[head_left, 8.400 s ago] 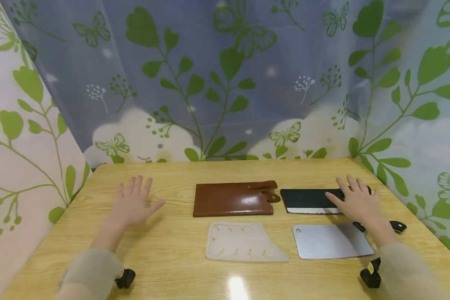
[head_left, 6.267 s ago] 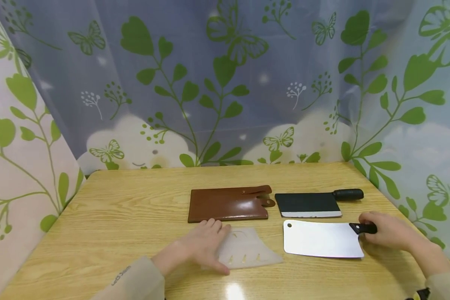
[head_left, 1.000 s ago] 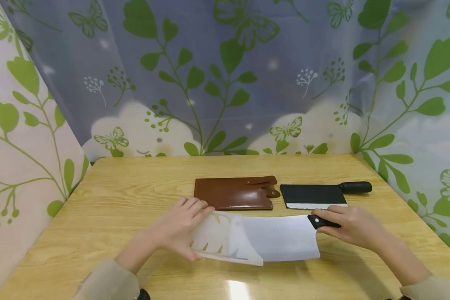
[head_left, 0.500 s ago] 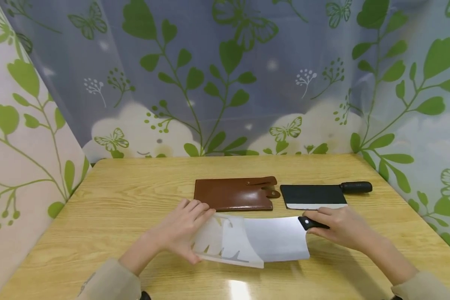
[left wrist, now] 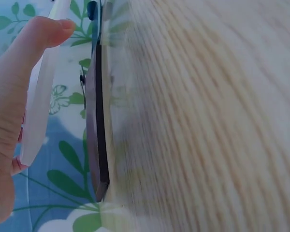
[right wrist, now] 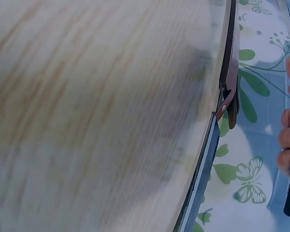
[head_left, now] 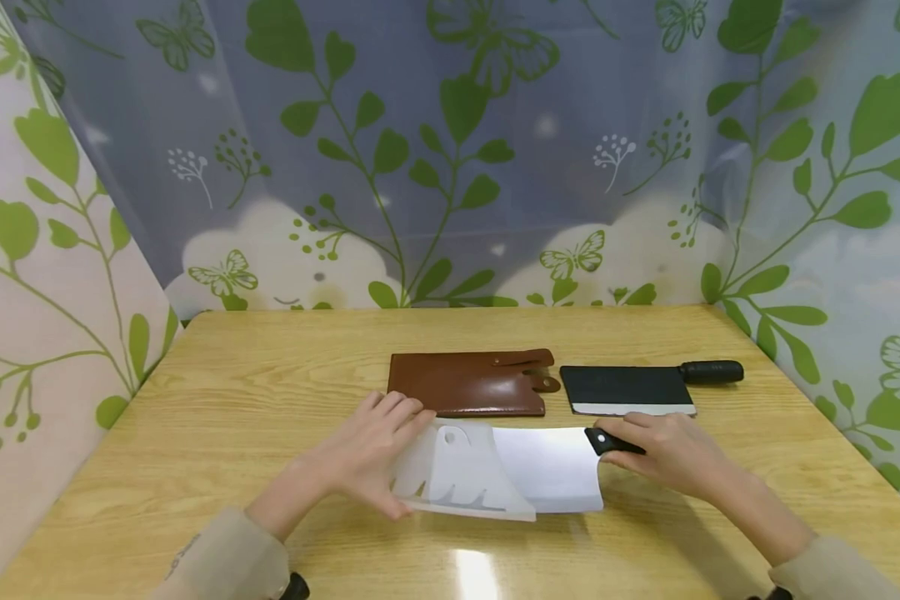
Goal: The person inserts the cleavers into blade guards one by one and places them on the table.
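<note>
My left hand (head_left: 367, 454) grips the closed end of a translucent white blade guard (head_left: 468, 471), thumb along the lower front and fingers over the top edge. In the left wrist view the guard (left wrist: 40, 104) stands clear of the tabletop. My right hand (head_left: 667, 454) holds the black handle of a silver cleaver (head_left: 551, 471). Much of the cleaver's blade lies inside the guard, its corner hole showing through the plastic; the part by the handle is bare. In the right wrist view, fingers (right wrist: 287, 137) curl round the handle.
Behind the hands a brown leather sheath (head_left: 465, 383) lies flat on the wooden table (head_left: 232, 375). To its right rests a second cleaver (head_left: 626, 387) with a black blade and a pale edge. A patterned curtain (head_left: 450, 167) hangs behind the table.
The right hand has moved left, sliding the silver cleaver deeper into the guard. Earlier, both lay on the table and the hands were apart. The left hand has stayed almost still lately.
</note>
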Demonstrator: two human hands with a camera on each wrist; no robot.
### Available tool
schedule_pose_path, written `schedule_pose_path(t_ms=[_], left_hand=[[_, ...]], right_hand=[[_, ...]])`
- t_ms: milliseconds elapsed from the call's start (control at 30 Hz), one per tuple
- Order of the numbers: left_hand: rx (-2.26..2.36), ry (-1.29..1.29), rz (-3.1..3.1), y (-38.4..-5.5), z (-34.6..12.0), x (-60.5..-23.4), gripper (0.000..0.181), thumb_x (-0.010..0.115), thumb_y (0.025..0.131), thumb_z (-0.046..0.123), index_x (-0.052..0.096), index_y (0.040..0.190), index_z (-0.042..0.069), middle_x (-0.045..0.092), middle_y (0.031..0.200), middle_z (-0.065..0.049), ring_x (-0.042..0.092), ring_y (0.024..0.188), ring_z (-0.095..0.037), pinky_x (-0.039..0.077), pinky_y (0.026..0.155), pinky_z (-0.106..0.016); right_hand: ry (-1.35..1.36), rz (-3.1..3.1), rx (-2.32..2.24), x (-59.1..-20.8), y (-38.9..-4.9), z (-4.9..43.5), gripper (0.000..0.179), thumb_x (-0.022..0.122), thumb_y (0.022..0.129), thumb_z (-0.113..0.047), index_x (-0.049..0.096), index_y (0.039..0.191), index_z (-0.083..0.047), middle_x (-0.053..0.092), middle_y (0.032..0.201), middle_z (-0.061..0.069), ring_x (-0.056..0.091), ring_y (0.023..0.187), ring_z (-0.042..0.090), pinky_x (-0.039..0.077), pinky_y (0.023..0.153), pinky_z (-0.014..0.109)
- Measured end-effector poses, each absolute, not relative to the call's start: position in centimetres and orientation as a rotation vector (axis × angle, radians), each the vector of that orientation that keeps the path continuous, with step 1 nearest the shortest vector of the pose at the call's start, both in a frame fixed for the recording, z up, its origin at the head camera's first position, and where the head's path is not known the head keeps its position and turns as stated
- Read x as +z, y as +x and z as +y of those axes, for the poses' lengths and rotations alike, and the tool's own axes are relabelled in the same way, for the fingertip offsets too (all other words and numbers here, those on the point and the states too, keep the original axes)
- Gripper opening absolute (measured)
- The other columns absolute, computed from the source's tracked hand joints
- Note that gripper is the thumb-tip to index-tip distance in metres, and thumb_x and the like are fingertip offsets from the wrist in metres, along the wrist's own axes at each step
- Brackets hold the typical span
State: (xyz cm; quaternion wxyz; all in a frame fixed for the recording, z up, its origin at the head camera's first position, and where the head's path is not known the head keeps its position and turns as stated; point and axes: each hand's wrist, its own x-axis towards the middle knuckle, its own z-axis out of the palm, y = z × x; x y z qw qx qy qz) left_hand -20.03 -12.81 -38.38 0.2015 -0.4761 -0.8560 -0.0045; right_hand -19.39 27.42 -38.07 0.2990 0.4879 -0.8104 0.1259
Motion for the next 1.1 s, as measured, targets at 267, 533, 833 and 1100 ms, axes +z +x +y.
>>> schedule_pose_path(t_ms=[267,533,833,1100], left_hand=[[-0.032,-1.331,-2.357,-20.2,-13.2,-38.5,0.109,0.069,0.045,0.072,0.05,0.127,0.003,0.053,0.115,-0.008,0.046,0.101,-0.021,0.04,0.083,-0.037],[-0.003,-1.336,-2.342,-20.0,-13.3,-38.8,0.109,0.067,0.045,0.073,0.049,0.127,0.004,0.053,0.114,-0.007,0.046,0.1,-0.021,0.039,0.08,-0.036],[0.069,-1.333,-2.339,-19.5,-13.3,-39.1,0.109,0.065,0.045,0.076,0.052,0.124,0.002,0.054,0.112,-0.008,0.046,0.099,-0.021,0.04,0.078,-0.035],[0.001,-1.306,-2.357,-19.6,-12.7,-38.8,0.106,0.067,0.045,0.073,0.052,0.124,0.003,0.053,0.111,-0.006,0.045,0.098,-0.021,0.038,0.077,-0.035]], right_hand=[[1.29,-2.156,0.288,-37.7,-19.2,27.1,0.046,0.042,0.094,-0.047,0.07,0.102,-0.011,0.061,0.078,-0.005,0.048,0.052,-0.002,0.037,0.046,0.012],[1.289,-2.138,0.252,-37.8,-19.1,26.9,0.044,0.042,0.094,-0.047,0.068,0.1,-0.011,0.057,0.073,-0.007,0.04,0.049,-0.003,0.037,0.045,0.012],[1.264,-2.145,0.267,-38.6,-18.7,26.8,0.047,0.044,0.093,-0.049,0.07,0.096,-0.01,0.056,0.068,-0.006,0.036,0.049,-0.003,0.03,0.042,0.012],[1.232,-2.151,0.343,-39.0,-18.6,26.7,0.045,0.047,0.092,-0.048,0.07,0.094,-0.01,0.058,0.068,-0.005,0.042,0.05,-0.003,0.034,0.043,0.011]])
